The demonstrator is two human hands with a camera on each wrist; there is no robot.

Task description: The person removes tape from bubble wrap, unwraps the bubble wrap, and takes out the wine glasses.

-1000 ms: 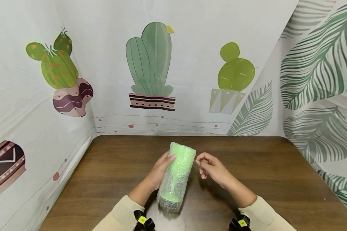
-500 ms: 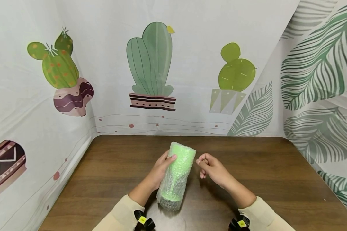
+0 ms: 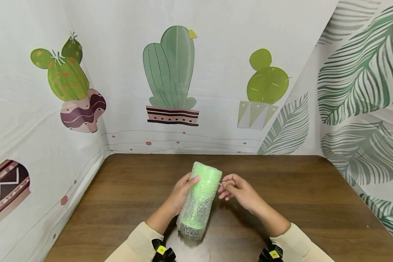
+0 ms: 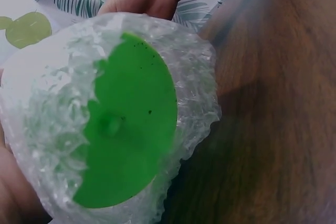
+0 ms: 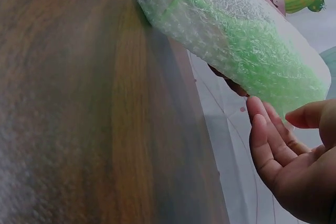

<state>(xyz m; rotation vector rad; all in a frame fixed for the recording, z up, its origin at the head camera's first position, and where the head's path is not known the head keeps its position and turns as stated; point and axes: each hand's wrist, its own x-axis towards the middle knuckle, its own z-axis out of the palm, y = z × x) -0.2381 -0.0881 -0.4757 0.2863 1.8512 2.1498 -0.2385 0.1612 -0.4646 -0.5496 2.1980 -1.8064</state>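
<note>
A green cylinder in clear bubble wrap point(image 3: 200, 198) stands tilted above the table, its top leaning to the right. My left hand point(image 3: 181, 193) grips its upper left side, thumb in front and fingers behind. In the left wrist view the green round end point(image 4: 134, 124) shows past the wrap's ragged edge, which is loose and crumpled. At the cylinder's upper right side, my right hand point(image 3: 242, 191) pinches a small whitish, clear bit point(image 3: 221, 183) between thumb and forefinger. Whether that bit is tape or wrap I cannot tell. Its other fingers are near the wrap in the right wrist view point(image 5: 265, 150).
The brown wooden table point(image 3: 134, 174) extends on both sides and behind the cylinder. A white cloth backdrop point(image 3: 216, 36) with printed cacti and leaves hangs around its back and sides. Black wrist cameras point(image 3: 163, 251) sit on both cream sleeves point(image 3: 135, 242).
My right hand has shifted slightly left, closer to the cylinder, with its lower fingers reaching toward the wrap. The left hand and the cylinder have barely moved.
</note>
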